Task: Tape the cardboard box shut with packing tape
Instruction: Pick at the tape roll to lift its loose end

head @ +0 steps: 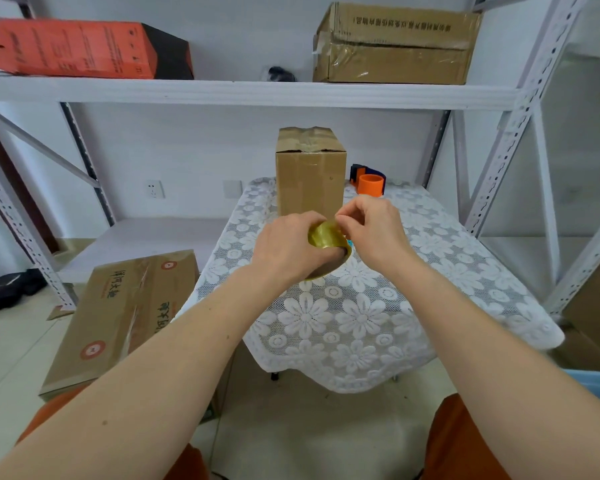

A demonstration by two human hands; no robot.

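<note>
Your left hand [284, 247] is wrapped around the roll of packing tape [328, 239], fingers through its core, holding it above the lace-covered counter [361, 317]. Your right hand [371, 223] is pinched closed at the roll's top edge, apparently picking at the free end of the tape. The cardboard box [310, 174] stands upright straight ahead, just beyond both hands, its long axis vertical and its top flaps facing up. Your right hand looks slightly nearer to it.

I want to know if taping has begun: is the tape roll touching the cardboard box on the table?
Cannot tell. In the head view the tape roll, held in both hands, overlaps the base of the cardboard box in the picture, so neither a gap nor contact shows plainly.
</note>
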